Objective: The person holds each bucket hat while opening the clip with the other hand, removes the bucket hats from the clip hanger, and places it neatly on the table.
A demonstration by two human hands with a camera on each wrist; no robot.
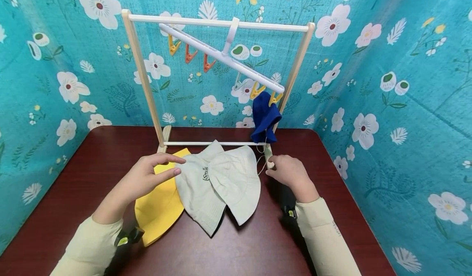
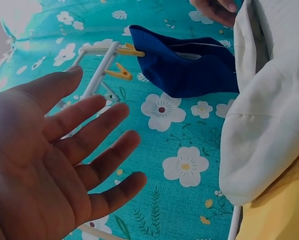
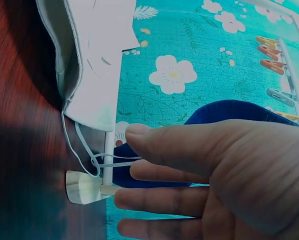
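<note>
My left hand [image 1: 151, 173] hovers over the yellow bucket hat [image 1: 162, 206] and the edge of a pale bucket hat [image 1: 199, 186] with dark lettering; its fingers are spread and hold nothing in the left wrist view. A second pale hat [image 1: 237, 182] overlaps the first. At the right, my right hand [image 1: 289, 171] is beside the rack's foot, near thin cords [image 3: 84, 155]. Its thumb and fingers stand apart in the right wrist view. Above it, a blue bucket hat [image 1: 264, 118] hangs from a yellow clip [image 1: 274, 98] on the white hanger [image 1: 221, 57].
The hanger tilts down to the right on the wooden rack's top rod [image 1: 273, 26]. Several orange and yellow clips, such as an orange clip [image 1: 208, 63], hang along it. A dark red table [image 1: 258, 251] carries the rack, with a floral teal cloth [image 1: 210, 104] behind.
</note>
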